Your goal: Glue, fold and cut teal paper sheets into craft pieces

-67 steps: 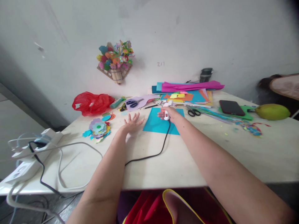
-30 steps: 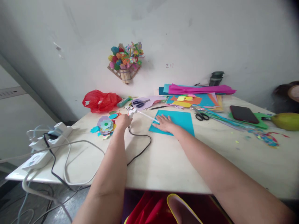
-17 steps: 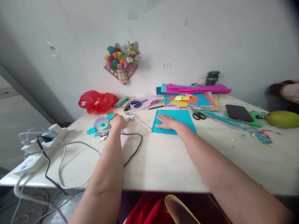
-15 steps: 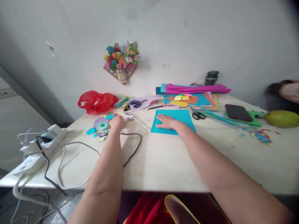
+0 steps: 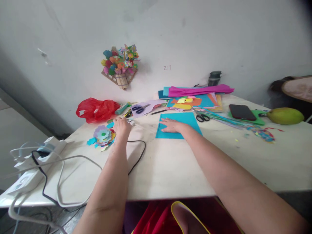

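My right hand lies flat with fingers spread on a blue foam or paper sheet, whose left edge shows a narrow folded strip. Over on the left, my left hand is curled round a white glue gun; most of the tool is hidden behind the fingers. A black cord loops out from beneath that hand. Right beside it sits a pile of layered paper flowers in lilac, blue and yellow. Black-handled scissors rest by the sheet's upper right corner.
A power strip with cables stands at the left. Behind are a red plastic bag, dark blue scissors, coloured sheets and a dark cup. A phone, paper strips and a yellow-green fruit lie right.
The white glue stick that pointed right from the glue gun no longer shows, and less of the gun is visible. My right hand stays on the blue sheet. The view has shifted slightly.
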### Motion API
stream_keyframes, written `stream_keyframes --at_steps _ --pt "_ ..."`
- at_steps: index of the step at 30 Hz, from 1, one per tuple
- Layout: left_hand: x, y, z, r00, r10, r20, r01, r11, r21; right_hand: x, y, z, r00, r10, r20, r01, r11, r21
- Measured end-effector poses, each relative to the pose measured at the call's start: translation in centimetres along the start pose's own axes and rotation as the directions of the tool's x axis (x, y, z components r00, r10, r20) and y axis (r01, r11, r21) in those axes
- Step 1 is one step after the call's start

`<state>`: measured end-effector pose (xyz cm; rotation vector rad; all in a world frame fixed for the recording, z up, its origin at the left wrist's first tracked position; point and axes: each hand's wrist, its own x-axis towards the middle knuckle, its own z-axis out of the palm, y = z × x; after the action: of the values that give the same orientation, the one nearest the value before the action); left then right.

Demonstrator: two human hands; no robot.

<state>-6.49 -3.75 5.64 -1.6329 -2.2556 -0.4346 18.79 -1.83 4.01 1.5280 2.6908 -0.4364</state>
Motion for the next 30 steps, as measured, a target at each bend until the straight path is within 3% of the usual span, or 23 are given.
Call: stream_keyframes --at_steps 2,4,8,15,24,30 --pt "-0.8 1.6 -0.1 0.989 0.114 -0.094 -0.116 0.993 -0.021 0.2 -0.2 0.2 1.0 -0.012 -0.011 0.012 1.0 -0.012" --pt "-1.8 3.3 0.2 0.949 0.273 -0.157 -0.278 0.961 -0.011 0.2 -0.5 0.2 1.0 -0.022 -0.011 0.022 0.999 -0.028" --pt "-3.7 5.8 1.8 0.858 0.51 -0.063 -0.511 0.859 -0.008 -0.1 -1.0 0.0 0.999 -0.048 -0.007 0.048 0.998 -0.04" --pt "-4.8 7.2 3.6 0.848 0.527 0.047 -0.527 0.85 -0.03 -0.2 -0.9 0.0 0.996 -0.088 0.01 0.089 0.994 -0.07" --pt "-4.4 7.3 3.7 0.83 0.546 0.116 -0.547 0.837 -0.023 0.7 -1.2 -0.1 0.992 -0.113 0.056 0.117 0.99 -0.078" --pt "-3.7 7.0 3.4 0.806 0.528 0.267 -0.538 0.842 -0.038 0.0 -1.0 0.1 0.999 -0.039 0.0 0.039 0.998 -0.042"
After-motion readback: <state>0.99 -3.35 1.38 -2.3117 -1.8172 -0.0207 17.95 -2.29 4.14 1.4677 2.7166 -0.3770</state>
